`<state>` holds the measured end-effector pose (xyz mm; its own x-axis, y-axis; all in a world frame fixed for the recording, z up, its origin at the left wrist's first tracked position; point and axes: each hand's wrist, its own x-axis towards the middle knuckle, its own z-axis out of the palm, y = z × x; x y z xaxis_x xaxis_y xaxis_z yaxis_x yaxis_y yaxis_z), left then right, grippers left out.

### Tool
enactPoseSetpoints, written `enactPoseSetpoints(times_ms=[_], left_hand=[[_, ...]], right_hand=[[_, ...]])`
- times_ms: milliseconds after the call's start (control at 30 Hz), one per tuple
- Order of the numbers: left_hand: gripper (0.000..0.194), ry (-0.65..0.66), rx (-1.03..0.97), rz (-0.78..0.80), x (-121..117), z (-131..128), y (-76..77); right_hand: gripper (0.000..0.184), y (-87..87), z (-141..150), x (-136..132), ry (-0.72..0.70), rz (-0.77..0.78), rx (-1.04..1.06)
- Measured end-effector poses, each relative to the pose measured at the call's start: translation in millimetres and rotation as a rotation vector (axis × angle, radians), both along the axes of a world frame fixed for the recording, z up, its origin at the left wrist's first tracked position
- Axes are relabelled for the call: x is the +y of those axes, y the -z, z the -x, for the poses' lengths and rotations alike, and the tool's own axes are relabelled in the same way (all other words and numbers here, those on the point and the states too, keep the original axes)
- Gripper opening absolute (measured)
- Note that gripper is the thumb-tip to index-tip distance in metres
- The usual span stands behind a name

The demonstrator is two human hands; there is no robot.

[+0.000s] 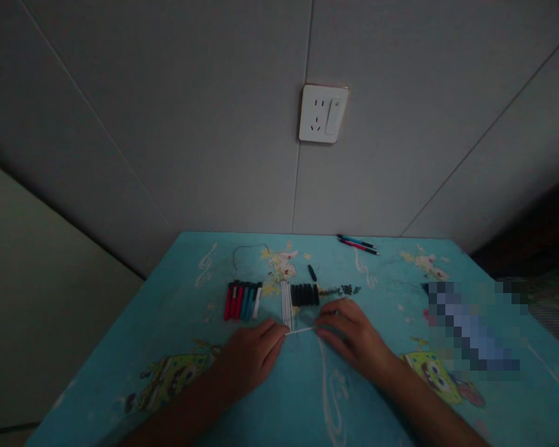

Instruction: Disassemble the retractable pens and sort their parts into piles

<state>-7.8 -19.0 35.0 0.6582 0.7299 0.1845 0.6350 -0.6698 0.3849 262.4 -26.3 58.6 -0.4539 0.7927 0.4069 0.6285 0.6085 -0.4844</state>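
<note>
Both my hands rest on a blue cartoon-printed table (177, 323). My left hand (254, 352) and my right hand (349, 332) pinch the two ends of a thin white pen refill (300, 331) lying level between them. Just beyond it lies a small row of white refills (286, 303), then a bunch of black pen caps or grips (304, 294). Left of those sits a row of red, blue and white pen barrels (242, 300). Small dark springs and tips (342, 290) lie to the right of the black parts.
Two assembled pens (358, 244), one blue and one red, lie at the table's far edge near the wall. A single black piece (312, 272) lies behind the black bunch. A white wall socket (323, 114) is above. A blurred-out patch covers the table's right side.
</note>
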Motion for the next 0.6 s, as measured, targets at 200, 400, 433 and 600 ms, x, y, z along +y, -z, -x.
enactPoseSetpoints(times_ms=[200, 400, 433, 600], left_hand=[[0.042, 0.062, -0.011, -0.074, -3, 4, -3.2], [0.039, 0.316, -0.025, -0.166, -4, 5, -10.1], [0.037, 0.354, -0.022, -0.185, -5, 4, -10.7], [0.030, 0.401, 0.004, -0.236, -9, 1, -10.6]], right_hand=[[0.014, 0.3, -12, 4, 0.016, 0.027, 0.004], [0.015, -2.6, -24, 10, 0.031, 0.077, 0.067], [0.015, -2.6, -24, 10, 0.023, 0.092, 0.071], [0.021, 3.3, -25, 10, 0.055, 0.060, 0.065]])
